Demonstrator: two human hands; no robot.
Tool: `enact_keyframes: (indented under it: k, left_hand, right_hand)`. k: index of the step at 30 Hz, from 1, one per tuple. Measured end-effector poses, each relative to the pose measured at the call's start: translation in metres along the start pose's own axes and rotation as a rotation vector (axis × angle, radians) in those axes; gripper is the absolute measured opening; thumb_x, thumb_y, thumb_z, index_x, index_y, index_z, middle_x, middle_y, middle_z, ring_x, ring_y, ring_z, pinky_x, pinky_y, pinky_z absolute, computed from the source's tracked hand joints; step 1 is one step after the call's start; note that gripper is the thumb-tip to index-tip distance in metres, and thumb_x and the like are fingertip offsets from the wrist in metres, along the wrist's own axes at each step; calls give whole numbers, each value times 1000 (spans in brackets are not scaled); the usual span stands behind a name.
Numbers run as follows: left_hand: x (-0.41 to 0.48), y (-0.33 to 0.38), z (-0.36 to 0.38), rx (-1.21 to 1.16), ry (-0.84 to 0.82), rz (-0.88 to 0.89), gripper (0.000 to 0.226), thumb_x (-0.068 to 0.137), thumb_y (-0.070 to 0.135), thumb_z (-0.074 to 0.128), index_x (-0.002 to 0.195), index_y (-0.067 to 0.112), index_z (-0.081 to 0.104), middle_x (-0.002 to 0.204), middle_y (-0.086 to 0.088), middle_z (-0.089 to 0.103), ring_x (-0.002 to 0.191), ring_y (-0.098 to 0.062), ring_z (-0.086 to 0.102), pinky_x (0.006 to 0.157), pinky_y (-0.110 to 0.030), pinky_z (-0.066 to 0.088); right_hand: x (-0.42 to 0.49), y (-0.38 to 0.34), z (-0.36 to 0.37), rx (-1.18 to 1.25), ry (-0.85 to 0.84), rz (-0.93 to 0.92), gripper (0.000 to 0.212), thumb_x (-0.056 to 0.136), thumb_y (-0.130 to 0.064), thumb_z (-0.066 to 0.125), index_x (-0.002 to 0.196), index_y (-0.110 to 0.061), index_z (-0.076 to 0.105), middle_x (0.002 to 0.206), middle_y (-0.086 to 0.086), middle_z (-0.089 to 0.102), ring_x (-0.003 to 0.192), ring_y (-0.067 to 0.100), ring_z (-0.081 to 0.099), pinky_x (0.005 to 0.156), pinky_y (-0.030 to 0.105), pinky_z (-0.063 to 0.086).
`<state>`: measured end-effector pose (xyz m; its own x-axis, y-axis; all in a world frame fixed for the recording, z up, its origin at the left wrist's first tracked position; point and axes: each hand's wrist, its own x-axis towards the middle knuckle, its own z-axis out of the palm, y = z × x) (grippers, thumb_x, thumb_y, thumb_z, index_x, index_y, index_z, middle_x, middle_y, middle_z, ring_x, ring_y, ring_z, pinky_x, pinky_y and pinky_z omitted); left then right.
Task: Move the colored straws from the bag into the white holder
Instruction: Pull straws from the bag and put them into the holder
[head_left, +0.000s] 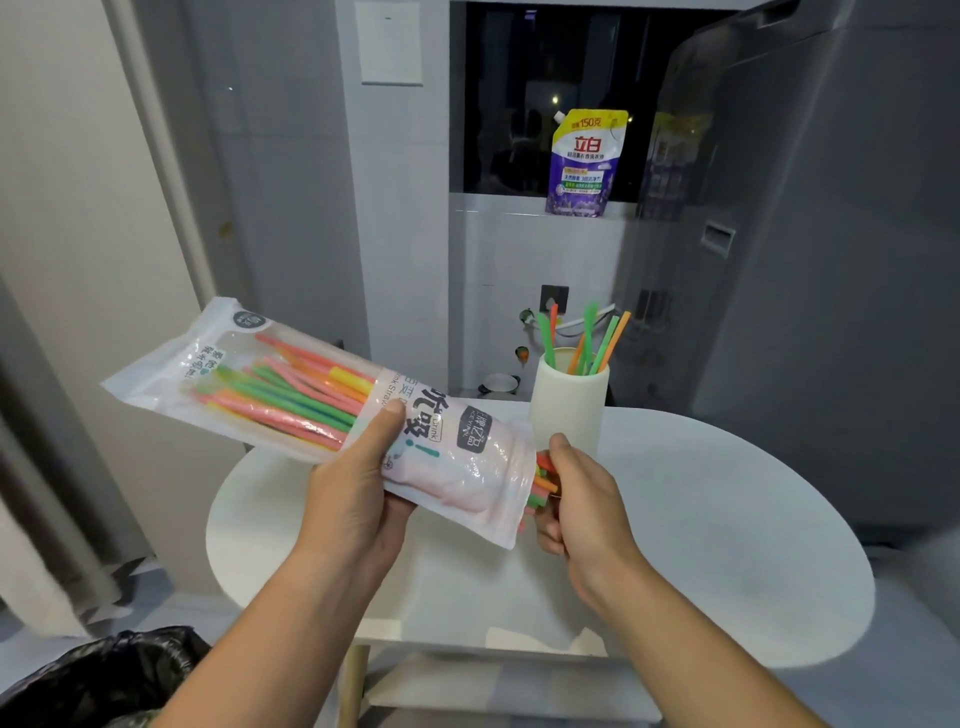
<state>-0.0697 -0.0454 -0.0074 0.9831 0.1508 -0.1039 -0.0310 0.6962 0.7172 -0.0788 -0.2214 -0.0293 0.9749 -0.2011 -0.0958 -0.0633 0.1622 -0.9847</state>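
Behind the white holder (569, 410), on a ledge, stands a purple detergent pouch (584, 163). A grey appliance (831, 260) rises to the holder's right, and a black bin liner (104, 670) sits well below and left of it. The holder stands on the round table (727, 519) with green and orange straws (597, 338) upright in it. My right hand (582, 499), just in front, hides part of its base.

The bag (322, 395) is clear with a pink printed band. It lies tilted left of the holder, its mouth nearest it. My left hand (358, 493) grips its middle, thumb on top. My right fingers curl round the straw ends (543, 478) poking out.
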Motion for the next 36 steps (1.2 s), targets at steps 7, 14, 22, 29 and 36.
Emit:
enact_keyframes:
  k: [7, 14, 22, 29, 36]
  left_hand:
    - [2, -3, -2, -49, 43, -64, 30, 95, 11, 68, 124, 6, 70, 120, -13, 78, 101, -25, 78, 76, -40, 66]
    - [6, 1, -8, -98, 50, -108, 25, 99, 14, 63, 122, 7, 70, 106, -8, 82, 96, -22, 79, 83, -46, 64]
    - [8, -7, -10, -151, 31, -172, 23, 99, 12, 63, 119, 7, 70, 108, -11, 81, 101, -28, 78, 99, -66, 53]
    - [14, -3, -15, -180, 47, -158, 24, 100, 12, 61, 121, 6, 69, 105, -10, 82, 98, -27, 79, 104, -66, 49]
    - [10, -8, -13, -188, 40, -201, 19, 98, 12, 64, 115, 8, 71, 103, -11, 82, 89, -28, 80, 77, -65, 61]
  right_hand:
    - [3, 1, -2, -224, 20, -172, 44, 100, -35, 56, 58, -22, 54, 48, -13, 46, 44, 10, 38, 48, 24, 32]
    - [8, -8, -15, -276, 137, -235, 31, 102, -38, 50, 85, -16, 62, 74, -2, 63, 64, 13, 57, 48, 16, 42]
    - [0, -14, -12, -60, 60, -181, 36, 97, -40, 59, 86, -6, 60, 49, -2, 50, 38, 9, 41, 37, 20, 32]
    - [9, -20, -23, -118, 175, -216, 29, 99, -36, 58, 83, -12, 64, 49, -7, 50, 41, 7, 44, 40, 22, 37]
    - [10, -12, -26, -393, 341, -453, 29, 100, -38, 51, 79, -18, 57, 73, -4, 66, 70, 7, 63, 56, 23, 49]
